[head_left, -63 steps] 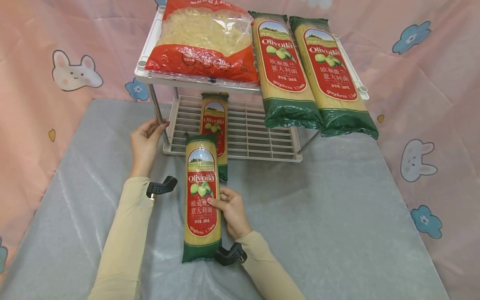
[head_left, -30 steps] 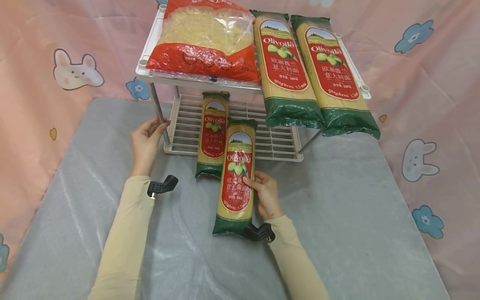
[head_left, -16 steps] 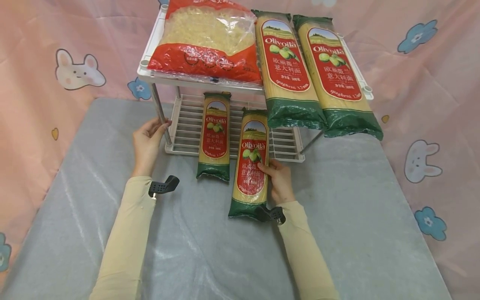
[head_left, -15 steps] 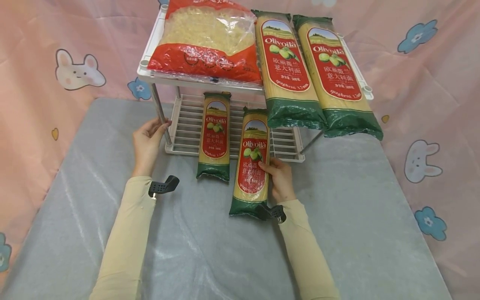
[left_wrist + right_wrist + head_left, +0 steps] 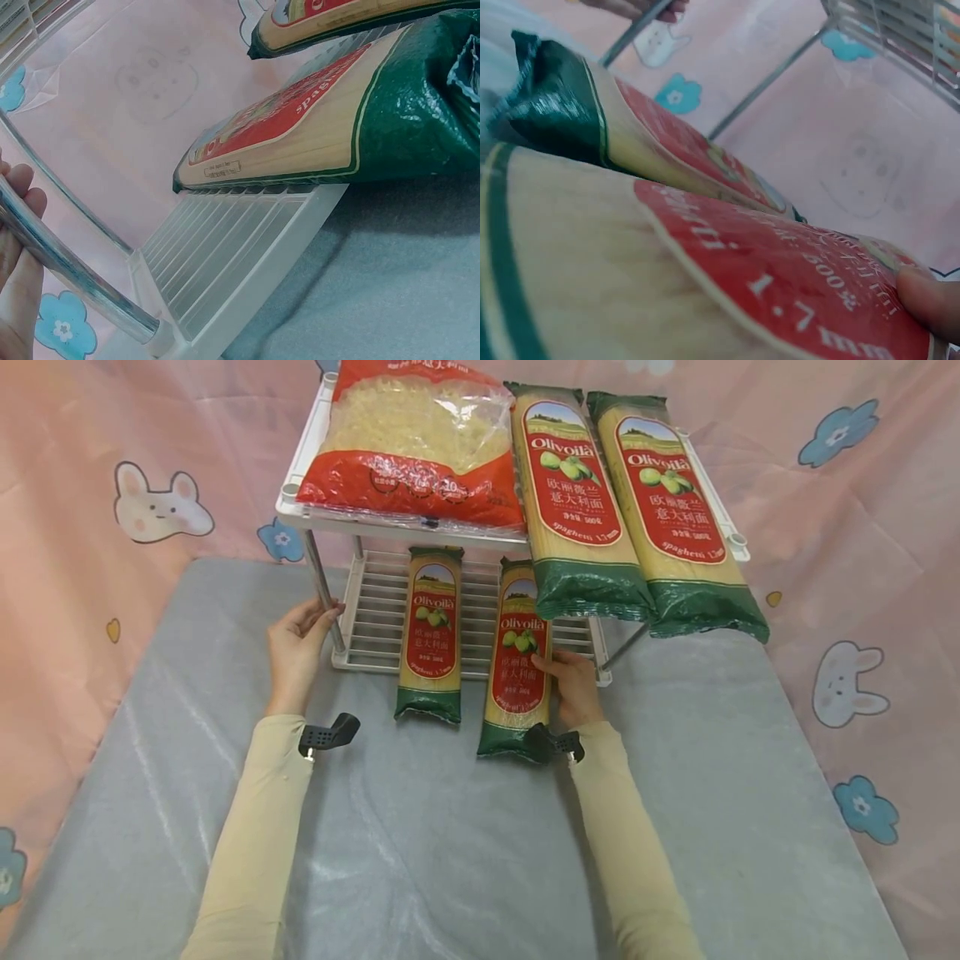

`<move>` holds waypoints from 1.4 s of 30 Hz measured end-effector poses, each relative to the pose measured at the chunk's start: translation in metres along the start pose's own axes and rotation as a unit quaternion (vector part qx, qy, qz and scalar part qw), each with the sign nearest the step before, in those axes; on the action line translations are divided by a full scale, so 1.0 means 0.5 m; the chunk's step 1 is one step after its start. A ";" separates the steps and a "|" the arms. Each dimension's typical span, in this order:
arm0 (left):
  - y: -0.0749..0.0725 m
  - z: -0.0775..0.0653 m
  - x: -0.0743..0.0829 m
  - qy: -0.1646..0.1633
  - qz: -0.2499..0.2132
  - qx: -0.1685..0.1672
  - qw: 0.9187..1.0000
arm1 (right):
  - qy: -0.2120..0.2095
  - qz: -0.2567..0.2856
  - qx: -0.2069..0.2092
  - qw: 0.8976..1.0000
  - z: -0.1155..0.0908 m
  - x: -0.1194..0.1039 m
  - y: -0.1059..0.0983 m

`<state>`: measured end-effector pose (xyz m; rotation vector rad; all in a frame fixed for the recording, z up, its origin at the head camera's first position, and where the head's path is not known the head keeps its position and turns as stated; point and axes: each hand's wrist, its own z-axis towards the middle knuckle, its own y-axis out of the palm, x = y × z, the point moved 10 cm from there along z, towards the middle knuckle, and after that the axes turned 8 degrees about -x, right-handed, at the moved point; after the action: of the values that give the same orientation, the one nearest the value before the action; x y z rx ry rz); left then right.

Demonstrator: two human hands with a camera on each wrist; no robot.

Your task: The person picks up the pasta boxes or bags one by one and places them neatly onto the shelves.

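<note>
My right hand [image 5: 576, 685] holds a spaghetti packet [image 5: 517, 681] by its right side, thumb on the red label. The packet's far part lies within the lower tier and its green near end sticks out over the front edge. In the right wrist view the thumb [image 5: 928, 296] presses on the label of this packet [image 5: 705, 277]. Left of it a second spaghetti packet [image 5: 429, 643] lies on the lower rack [image 5: 375, 610], its front end also jutting out. My left hand [image 5: 294, 647] grips the rack's front left metal post [image 5: 318, 568]; the left wrist view shows fingers [image 5: 21, 180] around that post.
On the upper shelf [image 5: 296, 510] lie a red bag of pasta [image 5: 420, 435] and two more spaghetti packets, one in the middle [image 5: 573, 510] and one at the right [image 5: 675, 518], both overhanging the front. A grey cloth [image 5: 435, 860] covers the table; a pink patterned curtain [image 5: 900, 610] hangs behind.
My right hand has carried its spaghetti packet from in front of the rack to the right and inward, beside the other packet on the lower tier. The left hand has stayed on the post.
</note>
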<state>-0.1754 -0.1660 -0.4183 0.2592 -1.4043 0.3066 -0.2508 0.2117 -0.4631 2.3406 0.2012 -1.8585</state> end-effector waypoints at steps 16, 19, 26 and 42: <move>0.009 -0.019 0.042 0.008 0.006 -0.005 1.000 | 0.014 -0.064 -0.021 0.998 0.058 -0.019 0.009; 0.009 -0.009 0.019 0.006 -0.001 -0.005 1.000 | 0.010 -0.091 -0.012 0.996 0.072 -0.026 0.007; 0.009 0.003 -0.011 0.012 0.005 -0.004 1.000 | -0.011 -0.077 -0.033 0.996 0.105 -0.046 0.015; 0.009 0.005 -0.015 0.012 0.003 -0.002 1.000 | 0.071 -0.173 -0.029 0.982 0.105 -0.016 0.004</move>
<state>-0.1806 -0.1633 -0.4254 0.2475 -1.3826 0.3107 -0.3021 0.1992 -0.4670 2.5284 0.7104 -1.7880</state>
